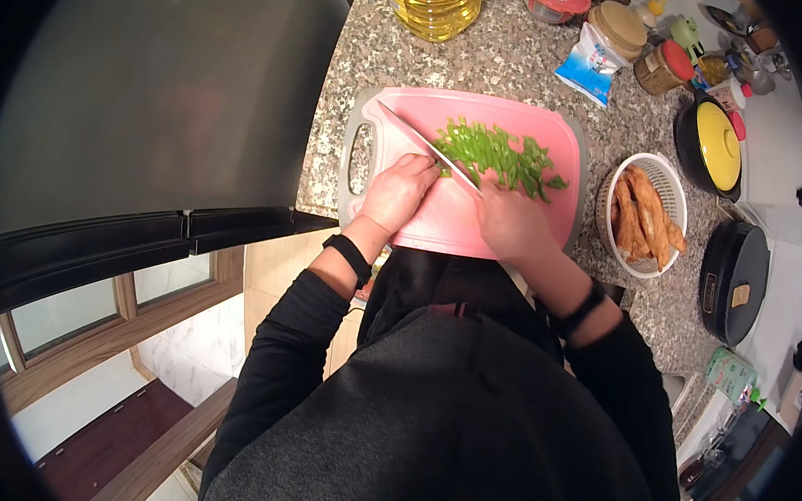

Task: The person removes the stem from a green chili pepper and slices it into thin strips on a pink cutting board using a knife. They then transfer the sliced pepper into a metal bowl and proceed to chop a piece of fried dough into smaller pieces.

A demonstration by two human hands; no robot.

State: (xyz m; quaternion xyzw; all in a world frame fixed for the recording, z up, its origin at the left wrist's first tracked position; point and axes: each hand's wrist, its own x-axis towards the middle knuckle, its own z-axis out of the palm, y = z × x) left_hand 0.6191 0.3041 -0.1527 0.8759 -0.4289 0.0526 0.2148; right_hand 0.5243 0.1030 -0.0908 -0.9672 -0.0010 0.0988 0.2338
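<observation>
A pink cutting board (pixel 421 224) with a grey rim lies on the counter in front of me. My right hand (pixel 513 222) is closed round the handle of a kitchen knife (pixel 426 145), whose blade slants across the board toward its far left corner. Beside the blade, my left hand (pixel 397 193) rests with fingers curled and pressed down; a bit of green pepper shows at its fingertips, mostly hidden by the hand. Beyond the knife, a pile of sliced green pepper (pixel 494 153) spreads over the board's far right part.
Right of the board stands a white basket (pixel 680 189) of brown, long pieces of food (pixel 642 219). Farther right are a yellow-lidded pot (pixel 720 146) and a black appliance (pixel 734 280). An oil bottle (pixel 434 5), a blue-white packet (pixel 591 65) and jars (pixel 663 66) stand behind.
</observation>
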